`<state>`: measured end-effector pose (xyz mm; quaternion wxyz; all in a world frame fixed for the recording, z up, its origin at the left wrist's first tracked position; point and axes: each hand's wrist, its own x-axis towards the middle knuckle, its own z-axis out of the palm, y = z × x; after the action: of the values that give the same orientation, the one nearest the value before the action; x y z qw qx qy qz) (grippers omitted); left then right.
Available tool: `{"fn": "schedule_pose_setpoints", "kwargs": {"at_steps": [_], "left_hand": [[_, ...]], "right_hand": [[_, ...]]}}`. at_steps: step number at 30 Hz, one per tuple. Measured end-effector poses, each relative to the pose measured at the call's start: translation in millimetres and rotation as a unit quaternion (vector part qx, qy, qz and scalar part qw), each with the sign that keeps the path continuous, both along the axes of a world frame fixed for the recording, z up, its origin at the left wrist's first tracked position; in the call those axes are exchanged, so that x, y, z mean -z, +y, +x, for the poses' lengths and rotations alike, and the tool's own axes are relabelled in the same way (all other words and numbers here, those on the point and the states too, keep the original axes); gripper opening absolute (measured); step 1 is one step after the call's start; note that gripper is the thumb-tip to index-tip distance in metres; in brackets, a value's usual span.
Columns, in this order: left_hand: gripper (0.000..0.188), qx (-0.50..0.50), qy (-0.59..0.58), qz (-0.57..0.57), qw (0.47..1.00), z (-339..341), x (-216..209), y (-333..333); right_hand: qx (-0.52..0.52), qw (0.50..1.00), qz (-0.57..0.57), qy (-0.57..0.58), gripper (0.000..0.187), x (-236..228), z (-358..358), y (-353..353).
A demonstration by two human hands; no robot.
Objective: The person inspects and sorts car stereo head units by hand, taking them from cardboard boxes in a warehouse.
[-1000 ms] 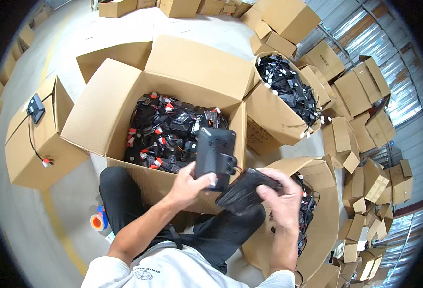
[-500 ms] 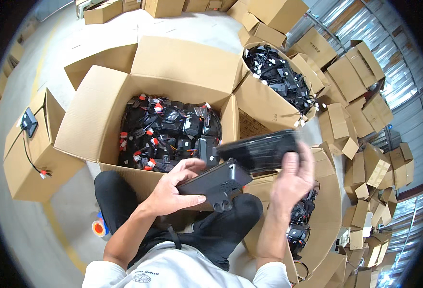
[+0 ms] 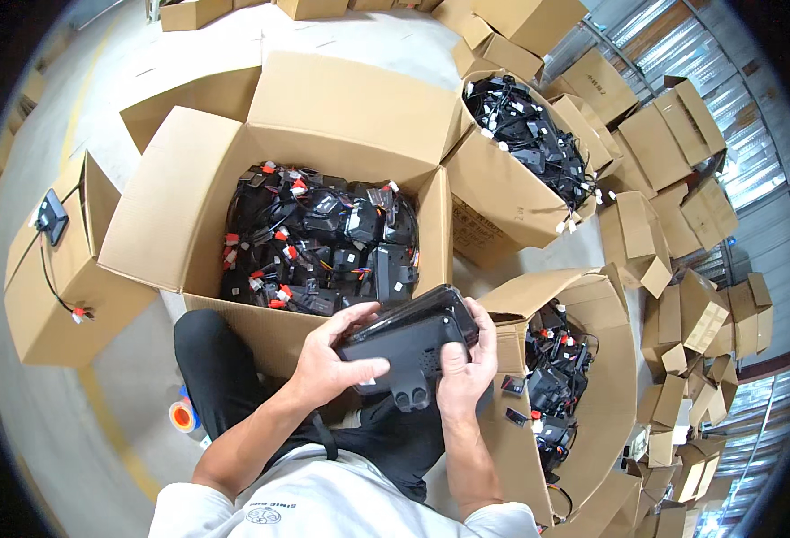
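Note:
Over my lap I hold a black plastic device [image 3: 406,355] with a small speaker-like grille and a two-hole bracket at its lower edge. A glossy black rectangular panel [image 3: 431,307] lies against its far side. My left hand [image 3: 325,360] is closed around the left end, thumb across the near face. At the right end my right hand [image 3: 468,366] grips the pair, thumb on the device and fingers along the edge. Just beyond stands an open cardboard box [image 3: 173,202] packed with black devices [image 3: 323,235] and cables with red and white plugs.
Another box [image 3: 516,211] of black devices stands at the far right, and a third box [image 3: 606,386] is beside my right arm. A small device with a cable [image 3: 52,218] rests on a carton at left. Tape rolls [image 3: 182,416] lie by my leg; cartons [image 3: 673,233] pile up at right.
My right hand has moved left and down, bringing the glossy panel from apart, at the right, against the device in my left hand. The right hand now grips both.

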<state>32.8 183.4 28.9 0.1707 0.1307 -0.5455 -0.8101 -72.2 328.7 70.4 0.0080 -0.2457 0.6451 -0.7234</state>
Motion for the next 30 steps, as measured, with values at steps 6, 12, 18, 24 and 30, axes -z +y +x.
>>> {"fn": "schedule_pose_setpoints", "kwargs": {"at_steps": [6,12,18,24,30], "left_hand": [[0.033,-0.213,-0.065,0.186,0.957,-20.3,24.0,16.8],[0.047,-0.186,-0.146,0.247,0.94,-16.8,25.3,15.5],[0.048,0.064,-0.124,0.003,0.99,5.9,40.4,17.6],[0.066,0.119,-0.099,-0.017,0.988,9.1,-5.2,-8.3],[0.051,-0.05,0.021,0.081,0.995,-14.7,-51.3,-78.5]], "right_hand": [[0.098,0.99,0.033,0.092,0.039,36.2,7.4,-7.4],[0.148,0.986,0.064,0.052,0.023,40.2,5.1,-15.6],[0.101,0.987,0.109,-0.058,0.021,37.5,-10.2,-1.1],[-0.23,0.937,-0.085,-0.248,0.075,31.1,-24.4,-6.4],[-0.352,0.891,0.271,-0.092,0.066,9.0,-39.3,-18.9]]}}
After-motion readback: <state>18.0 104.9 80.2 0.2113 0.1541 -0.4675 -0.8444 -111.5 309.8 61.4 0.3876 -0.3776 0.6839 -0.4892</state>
